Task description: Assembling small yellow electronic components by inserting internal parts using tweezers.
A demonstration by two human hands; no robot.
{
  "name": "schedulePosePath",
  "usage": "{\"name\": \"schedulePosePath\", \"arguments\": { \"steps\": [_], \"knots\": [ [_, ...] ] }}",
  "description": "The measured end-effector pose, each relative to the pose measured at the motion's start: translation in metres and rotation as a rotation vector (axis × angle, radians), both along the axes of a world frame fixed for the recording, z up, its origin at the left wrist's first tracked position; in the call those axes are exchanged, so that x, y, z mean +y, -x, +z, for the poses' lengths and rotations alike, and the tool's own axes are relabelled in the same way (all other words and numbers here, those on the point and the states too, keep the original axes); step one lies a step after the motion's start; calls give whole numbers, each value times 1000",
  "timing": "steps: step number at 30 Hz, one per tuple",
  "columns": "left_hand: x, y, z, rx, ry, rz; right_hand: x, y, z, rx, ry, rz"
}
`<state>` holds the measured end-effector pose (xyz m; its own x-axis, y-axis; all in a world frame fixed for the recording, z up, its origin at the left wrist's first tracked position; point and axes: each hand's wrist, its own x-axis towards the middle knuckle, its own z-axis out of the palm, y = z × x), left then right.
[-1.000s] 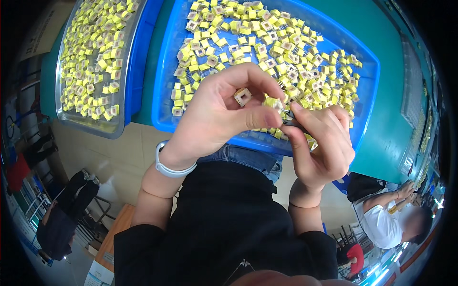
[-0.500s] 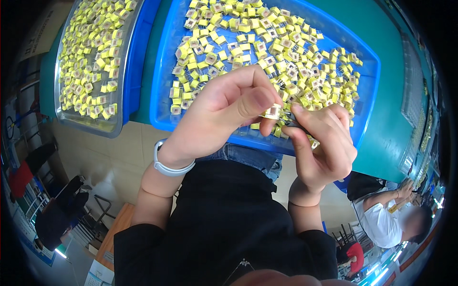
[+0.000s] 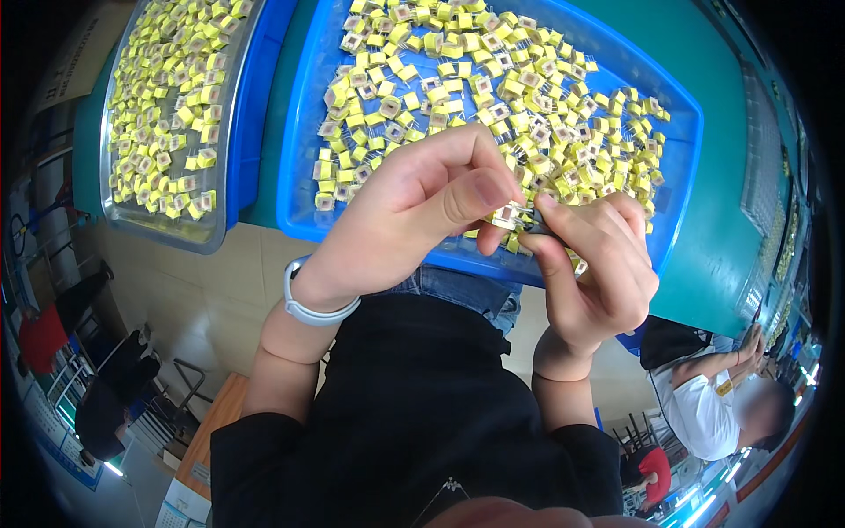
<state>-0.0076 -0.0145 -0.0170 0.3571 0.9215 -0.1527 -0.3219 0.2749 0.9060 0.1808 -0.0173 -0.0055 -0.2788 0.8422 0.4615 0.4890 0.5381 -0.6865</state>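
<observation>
A small square yellow plastic part with a pale brown middle (image 3: 508,214) is held up between the 2 hands, above the near edge of the wide blue plastic tray (image 3: 304,167). It is pinched by the left hand (image 3: 414,211), with the thumb pressed on 1 side and the fingers curled round the other. The left hand is closed tight on this part.

The right hand (image 3: 598,264) is closed too. Its fingers are wrapped round a thin dark tool (image 3: 539,229), and the tip of the tool is touching the part. What kind of tool it is cannot be told, as most of it is hidden by the fingers.

The part looks very light and hard. It is so little that it could be dropped easily, and thin wire legs seem to stick out of parts like it, which could be bent. It is best held by its flat yellow sides, not by the legs.

Many more small yellow square parts (image 3: 493,88) are spread over the blue tray, out to its far corners. To the left, a clear plastic tray (image 3: 167,231) is filled with the same parts. A white band (image 3: 317,308) is worn on the left wrist. Another person in a white shirt (image 3: 704,409) is seen at the lower right.
</observation>
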Motion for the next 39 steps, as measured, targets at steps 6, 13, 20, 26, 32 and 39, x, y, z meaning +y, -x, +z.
{"name": "schedulePosePath", "arguments": {
  "steps": [6, 13, 20, 26, 32, 39],
  "knots": [
    [2, 2, 7, 67, 13, -17, 0, 0, 3, -3, 18, -21],
    [4, 31, 2, 14, -18, 1, 5, -7, -3, 36, -76, -44],
    [-1, 15, 11, 1269, -243, -40, 3, -9, -2, 55, -73, -51],
    [-4, 5, 13, 1417, -454, -77, -1, -5, 5, 75, 29, -94],
    [-4, 9, 17, 1426, -447, -128, -3, -8, 4, 78, 45, -80],
    [7, -3, 29, 205, 175, -71, 3, -6, 1, 122, 77, -58]
  ]
}}
